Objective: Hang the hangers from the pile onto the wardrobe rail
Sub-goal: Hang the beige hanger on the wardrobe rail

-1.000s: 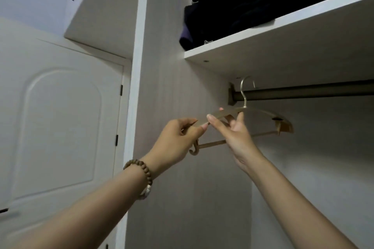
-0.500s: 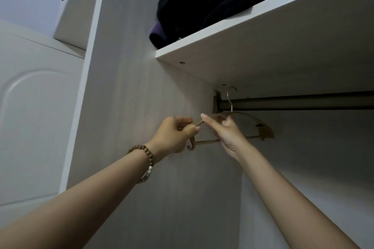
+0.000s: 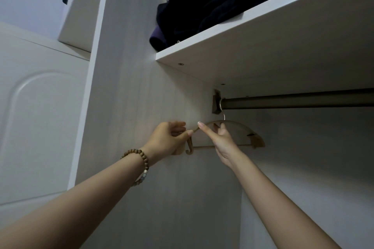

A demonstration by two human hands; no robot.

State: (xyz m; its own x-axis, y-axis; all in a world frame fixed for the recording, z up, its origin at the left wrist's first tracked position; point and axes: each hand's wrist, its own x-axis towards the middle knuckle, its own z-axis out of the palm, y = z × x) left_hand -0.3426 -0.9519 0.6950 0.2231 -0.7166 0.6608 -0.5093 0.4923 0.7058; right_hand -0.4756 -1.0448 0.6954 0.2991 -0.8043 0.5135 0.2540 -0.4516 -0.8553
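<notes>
Up under the shelf (image 3: 283, 50), the hanger (image 3: 242, 125) hooks over the rail (image 3: 293, 100) right beside its bracket (image 3: 216, 103), the left hand (image 3: 168, 139) pinching its tip and the right hand (image 3: 220, 139) its arch, so a lopsided let-go could swing it off

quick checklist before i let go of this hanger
1. Hook over the rail: ok, it curves round the rail's left end.
2. Hook free of the bracket: cannot tell, it sits right beside it.
3. Left hand off the hanger: not ok, it pinches the left tip.
4. Right hand off: not ok, it holds the top near the neck.
5. Room further along the rail: ok, it looks bare to the right.
</notes>
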